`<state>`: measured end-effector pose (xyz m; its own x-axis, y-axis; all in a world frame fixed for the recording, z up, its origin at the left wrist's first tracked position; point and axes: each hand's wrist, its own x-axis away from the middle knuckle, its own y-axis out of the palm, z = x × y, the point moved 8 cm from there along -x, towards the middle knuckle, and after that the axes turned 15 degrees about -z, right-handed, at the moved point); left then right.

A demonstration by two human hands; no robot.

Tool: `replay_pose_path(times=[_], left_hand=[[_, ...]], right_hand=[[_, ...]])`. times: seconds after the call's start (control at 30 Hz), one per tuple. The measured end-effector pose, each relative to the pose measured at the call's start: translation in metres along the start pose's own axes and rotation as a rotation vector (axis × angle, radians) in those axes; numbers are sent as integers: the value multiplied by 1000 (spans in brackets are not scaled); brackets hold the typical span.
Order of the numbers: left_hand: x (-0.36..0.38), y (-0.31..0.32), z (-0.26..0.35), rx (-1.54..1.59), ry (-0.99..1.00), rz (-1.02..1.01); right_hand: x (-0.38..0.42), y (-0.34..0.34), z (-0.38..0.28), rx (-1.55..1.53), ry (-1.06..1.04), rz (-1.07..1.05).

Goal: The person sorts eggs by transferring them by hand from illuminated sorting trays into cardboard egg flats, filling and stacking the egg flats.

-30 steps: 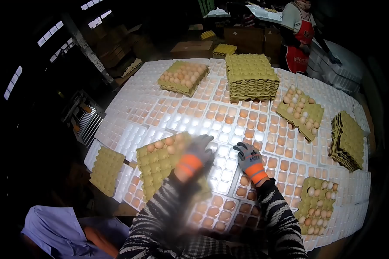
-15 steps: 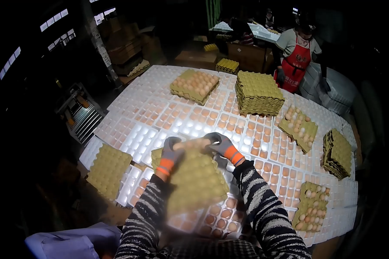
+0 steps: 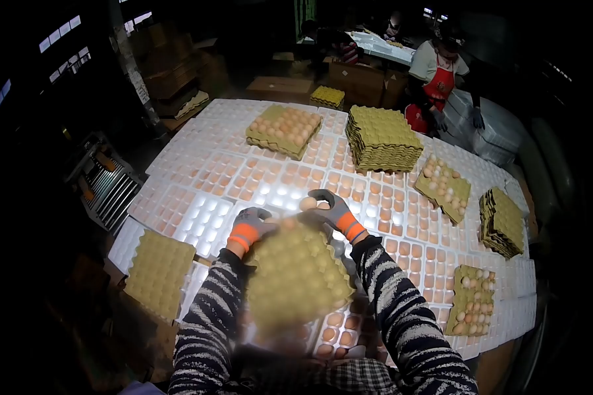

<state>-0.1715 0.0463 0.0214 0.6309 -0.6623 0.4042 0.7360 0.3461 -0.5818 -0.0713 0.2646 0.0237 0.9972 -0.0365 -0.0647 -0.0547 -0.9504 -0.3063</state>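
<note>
Two brown eggs are in my right hand, its gloved fingers curled round them above the lit white trays. My left hand, in a matching grey and orange glove, is curled at the far left edge of a yellow-green egg tray. What its fingers hold is hidden. This pulp tray lies between my forearms, blurred, with its cups showing no eggs. Close to my right hand is a white plastic tray with bare, brightly lit cups. Brown eggs fill another white tray near my body.
Egg-filled white trays cover much of the table. A loaded pulp tray and a tall pulp-tray stack stand at the back. More pulp trays are on the right, one at left. A co-worker in a red apron stands behind.
My hands have moved apart from the row of eggs they held together. My right hand now has eggs at its fingertips; my left has drawn back toward the pulp tray. The view has shifted slightly.
</note>
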Motion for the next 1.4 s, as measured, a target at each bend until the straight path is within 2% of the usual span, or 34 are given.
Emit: replay_pose_path(times=[0.03, 0.1, 0.13, 0.17, 0.23, 0.27, 0.3, 0.37, 0.43, 0.5, 0.57, 0.63, 0.7, 0.73, 0.77, 0.83, 0.9, 0.97, 1.0, 1.03, 1.07, 1.1, 1.13, 1.17, 1.23, 1.3, 1.37, 1.4], left_hand=[[4, -4, -18, 479, 0, -72], [-15, -33, -54, 537, 290, 35], [1, -41, -48, 511, 271, 47], [12, -45, -40, 353, 349, 81], [4, -36, -41, -263, 443, 85], [5, -27, -50, -336, 258, 76], [15, -20, -39, -561, 191, 136], [17, -8, -32, -687, 51, 100], [9, -3, -38, -721, 39, 150], [2, -5, -47, -635, 33, 106], [4, -7, -48, -494, 52, 76], [-4, -9, -68, -371, 133, 139], [-17, -16, -96, -33, 291, 164], [-11, -27, -90, -167, 403, 290], [10, -33, -53, -57, 424, 301], [0, -26, -17, 58, 529, 273], [-12, 3, 53, 92, 576, 122], [-39, 44, 114, -68, 654, 24], [-55, 68, 140, -143, 647, -11], [-72, 90, 159, -295, 670, 2], [-89, 115, 180, -468, 578, -83], [-109, 139, 190, -586, 645, -106], [-128, 162, 195, -705, 613, -162], [-146, 183, 199, -796, 582, -222], [-181, 222, 190, -1041, 567, -276], [-218, 250, 169, -1165, 512, -411], [-262, 265, 133, -1152, 560, -469], [-290, 270, 113, -1121, 587, -466]], right_hand=[[-2, -2, 0, -260, -96, 6], [-13, 13, -27, 178, -168, -169], [-16, 32, -36, 501, -96, -192], [-20, 52, -39, 791, 32, -198], [-41, 84, -33, 1127, 275, -325], [-48, 98, -24, 1269, 283, -370], [-49, 108, -11, 1410, 303, -414], [-46, 104, -15, 1350, 300, -316], [-44, 91, -1, 1202, 318, -240], [-16, 63, -7, 964, 283, -101], [39, 26, -44, 634, 236, 88], [78, -14, -31, 511, 211, 181], [111, -63, 12, 540, 275, 289], [124, -87, 32, 561, 365, 277], [133, -108, 53, 580, 457, 263], [132, -133, 100, 606, 518, 258], [116, -152, 170, 625, 584, 258], [88, -152, 243, 893, 753, 119], [84, -156, 239, 880, 752, 120], [80, -154, 228, 892, 760, 13], [77, -148, 221, 900, 765, -93], [74, -149, 220, 891, 764, -91], [69, -156, 209, 874, 637, 50], [67, -161, 198, 848, 509, 190], [67, -165, 195, 832, 510, 158], [65, -162, 214, 818, 530, -12], [69, -171, 216, 760, 542, 9], [82, -187, 201, 669, 403, 252]])
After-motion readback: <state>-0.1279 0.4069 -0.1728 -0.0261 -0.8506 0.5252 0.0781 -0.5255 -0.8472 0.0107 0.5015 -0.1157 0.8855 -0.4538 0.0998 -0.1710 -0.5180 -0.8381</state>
